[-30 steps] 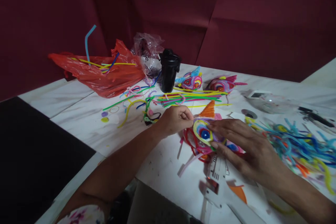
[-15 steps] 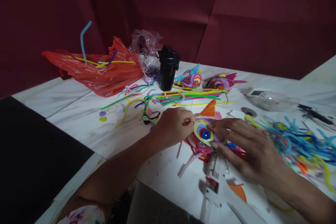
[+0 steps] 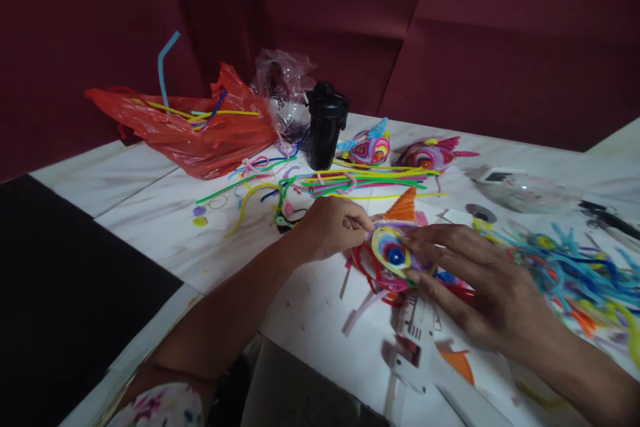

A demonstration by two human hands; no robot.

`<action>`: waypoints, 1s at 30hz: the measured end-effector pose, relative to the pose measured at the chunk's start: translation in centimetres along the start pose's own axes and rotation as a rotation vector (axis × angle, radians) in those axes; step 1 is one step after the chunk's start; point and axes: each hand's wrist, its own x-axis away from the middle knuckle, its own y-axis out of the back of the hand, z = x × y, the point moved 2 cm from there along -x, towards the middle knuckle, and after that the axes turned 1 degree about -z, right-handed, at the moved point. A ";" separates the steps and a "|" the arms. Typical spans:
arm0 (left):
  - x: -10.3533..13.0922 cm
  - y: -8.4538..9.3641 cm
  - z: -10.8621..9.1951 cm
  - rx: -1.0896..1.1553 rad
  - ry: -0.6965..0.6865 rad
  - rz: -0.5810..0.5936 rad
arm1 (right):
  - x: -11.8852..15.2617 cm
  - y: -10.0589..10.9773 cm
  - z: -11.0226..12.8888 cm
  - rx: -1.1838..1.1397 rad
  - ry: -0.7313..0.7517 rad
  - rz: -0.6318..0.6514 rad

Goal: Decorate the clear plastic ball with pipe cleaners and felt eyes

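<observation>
A colourful pipe-cleaner fish [image 3: 386,245] with an orange fin and a blue-centred eye ringed in yellow lies low over the table in front of me. My right hand [image 3: 480,277] grips it from the right, fingers on top and thumb at the eye's lower edge. At the upper left edge of the fish, my left hand [image 3: 336,228] has its fingers pinched together; what lies between them is hidden. Just below the fish, a white glue gun [image 3: 425,363] lies with its nozzle end by the fish.
Behind stand a black bottle [image 3: 325,130], two finished-looking fish [image 3: 367,148] and a red plastic bag [image 3: 200,147] with pipe cleaners. A bundle of straight pipe cleaners [image 3: 370,180] lies midway. Cut pieces [image 3: 575,270] heap at right, near a tape roll [image 3: 481,213].
The whole view has shifted slightly, with things now a little further right. My left fingers have moved slightly along the edge of the fish; the right hand keeps its grip.
</observation>
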 end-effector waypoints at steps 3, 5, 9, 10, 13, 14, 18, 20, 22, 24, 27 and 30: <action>0.0 0.0 0.1 0.056 0.030 0.011 | -0.1 0.0 0.0 -0.002 0.001 0.002; 0.0 0.0 0.1 0.089 0.048 0.015 | -0.1 0.0 0.1 0.002 0.009 0.000; 0.2 0.0 0.0 0.066 0.069 -0.004 | -0.1 0.0 0.1 -0.009 0.007 -0.009; 0.2 -0.1 0.0 0.058 0.074 -0.011 | 0.0 0.0 0.0 -0.013 0.005 -0.006; 0.4 -0.3 0.0 0.051 0.073 -0.021 | 0.1 0.0 0.0 -0.016 -0.002 0.002; 0.4 -0.4 0.0 0.048 0.069 -0.024 | 0.1 0.0 0.0 -0.013 -0.001 -0.003; 0.6 -0.7 0.1 0.052 0.069 -0.027 | -0.2 -0.1 0.3 0.019 0.038 -0.047; 0.6 -0.8 0.2 0.051 0.070 -0.024 | -0.4 -0.1 0.5 0.024 0.050 -0.057; 0.7 -0.9 0.2 0.042 0.067 -0.030 | -0.5 -0.1 0.5 0.024 0.050 -0.053; 0.8 -1.0 0.1 0.032 0.065 -0.046 | -0.5 -0.1 0.5 0.029 0.046 -0.052; 1.0 -1.2 -0.3 -0.024 0.057 -0.075 | -0.4 -0.1 0.5 0.028 0.039 -0.055; 1.4 -1.2 -1.1 -0.134 0.029 -0.086 | -0.3 -0.1 0.6 0.028 0.039 -0.048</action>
